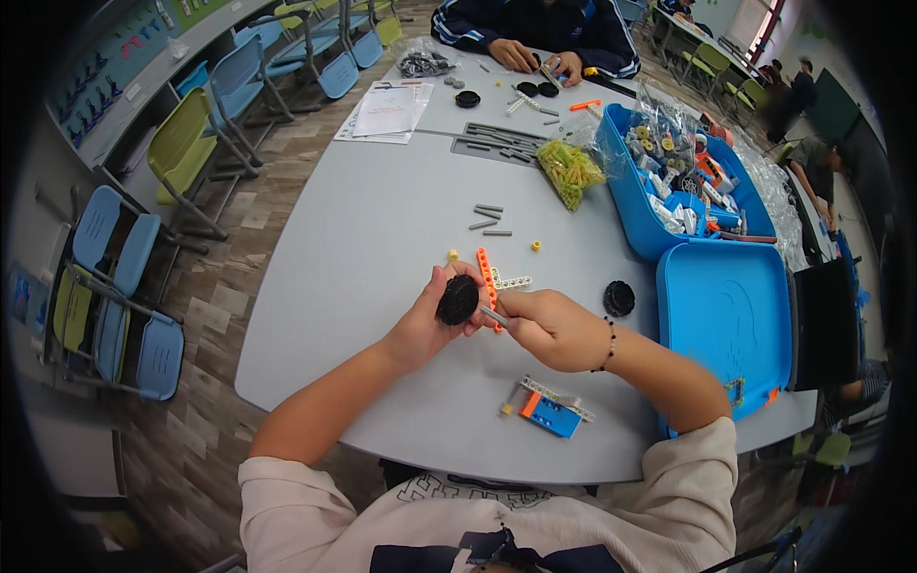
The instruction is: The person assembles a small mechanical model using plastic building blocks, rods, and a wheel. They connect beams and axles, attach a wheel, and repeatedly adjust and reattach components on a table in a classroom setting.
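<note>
My left hand [425,320] grips a black toy wheel [458,300] above the grey table [382,220]. My right hand [549,328] pinches a thin grey axle [494,315] whose tip meets the wheel's hub. Just behind the hands lies an orange beam [485,270] joined to a white beam [512,282]. A second black wheel [619,298] rests to the right of my right hand. Near the front edge lies a small blue, orange and grey assembly [549,408].
A blue parts bin [638,205] and its blue lid [726,315] stand at the right. Loose grey axles [489,219], a bag of yellow-green pieces [570,172] and paper sheets [385,110] lie farther back. Another person [535,29] works at the far end. Chairs [124,286] stand left.
</note>
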`<state>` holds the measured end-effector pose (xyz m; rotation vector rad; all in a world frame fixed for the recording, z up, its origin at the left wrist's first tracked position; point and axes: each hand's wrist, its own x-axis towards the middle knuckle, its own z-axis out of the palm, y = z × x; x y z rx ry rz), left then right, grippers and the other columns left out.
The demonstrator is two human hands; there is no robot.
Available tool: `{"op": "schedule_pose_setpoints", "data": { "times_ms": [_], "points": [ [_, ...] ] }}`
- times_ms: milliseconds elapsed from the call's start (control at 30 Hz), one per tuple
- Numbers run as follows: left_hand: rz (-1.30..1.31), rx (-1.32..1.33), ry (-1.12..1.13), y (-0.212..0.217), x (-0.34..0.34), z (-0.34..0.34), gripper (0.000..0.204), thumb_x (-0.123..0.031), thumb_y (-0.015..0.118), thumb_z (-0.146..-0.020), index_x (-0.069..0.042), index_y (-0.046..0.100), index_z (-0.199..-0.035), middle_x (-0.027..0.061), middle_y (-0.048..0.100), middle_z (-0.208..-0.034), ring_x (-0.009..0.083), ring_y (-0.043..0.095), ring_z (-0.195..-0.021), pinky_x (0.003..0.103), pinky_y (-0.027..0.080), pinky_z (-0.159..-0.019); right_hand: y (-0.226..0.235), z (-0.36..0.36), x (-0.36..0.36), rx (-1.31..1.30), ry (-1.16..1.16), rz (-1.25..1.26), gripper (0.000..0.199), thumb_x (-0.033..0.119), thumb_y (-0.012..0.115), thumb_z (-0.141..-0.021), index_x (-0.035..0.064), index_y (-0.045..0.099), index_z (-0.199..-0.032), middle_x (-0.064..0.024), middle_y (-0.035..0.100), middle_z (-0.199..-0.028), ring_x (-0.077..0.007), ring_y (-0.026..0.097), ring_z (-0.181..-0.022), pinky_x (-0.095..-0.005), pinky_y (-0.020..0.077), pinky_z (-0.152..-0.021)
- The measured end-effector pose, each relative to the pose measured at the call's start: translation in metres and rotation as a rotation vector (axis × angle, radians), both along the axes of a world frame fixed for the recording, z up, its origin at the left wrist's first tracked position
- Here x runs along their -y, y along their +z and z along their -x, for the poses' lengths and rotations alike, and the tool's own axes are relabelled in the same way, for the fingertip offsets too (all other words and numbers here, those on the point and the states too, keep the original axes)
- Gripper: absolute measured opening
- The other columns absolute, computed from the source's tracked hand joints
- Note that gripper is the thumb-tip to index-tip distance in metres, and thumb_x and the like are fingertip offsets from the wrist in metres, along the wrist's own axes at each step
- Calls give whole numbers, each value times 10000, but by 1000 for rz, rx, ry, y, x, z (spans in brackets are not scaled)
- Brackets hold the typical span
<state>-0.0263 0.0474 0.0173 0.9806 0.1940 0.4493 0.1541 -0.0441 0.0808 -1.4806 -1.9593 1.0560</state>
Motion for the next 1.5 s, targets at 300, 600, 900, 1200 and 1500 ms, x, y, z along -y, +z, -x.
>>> {"op": "schedule_pose_setpoints", "data": {
  "times_ms": [300,600,900,1200,1500],
  "points": [
    [-48,-76,38,-3,4,-5,562,-629,210,-938,-120,405,-1074,8,476,-870,91,449,-753,237,382,-694,-17,8,-6,-66,-46,2,274,214,444,-927,27,625,-840,-132,541,-636,-247,553,-600,-365,441,-607],
    [-374,-169,158,-14,9,-2,592,-652,220,-923,-101,382,-1071,14,477,-882,85,411,-739,228,349,-676,-34,10,-7,-446,-147,380,381,319,420,-981,41,659,-878,-6,419,-573,-91,367,-557,-271,360,-549],
    [-316,-275,85,-20,16,-1,521,-600,221,-952,-125,407,-1058,2,476,-882,74,400,-706,221,341,-634,-32,11,-3,-98,-15,50,331,255,422,-958,37,657,-876,-174,605,-699,-314,578,-647,-390,455,-648],
    [-403,-279,84,-19,17,0,499,-532,162,-980,-97,375,-1099,19,451,-890,77,408,-752,225,365,-697,-31,10,-7,-53,-8,-2,347,279,432,-943,25,599,-774,-168,580,-644,-329,558,-593,-419,437,-598],
    [-130,-52,85,-9,8,5,459,-521,309,-964,-106,361,-1152,72,510,-984,153,508,-845,285,418,-760,-27,-1,-4,-14,-65,-131,324,315,428,-956,79,584,-798,-113,569,-631,-287,561,-585,-390,428,-577]
  ]
}}
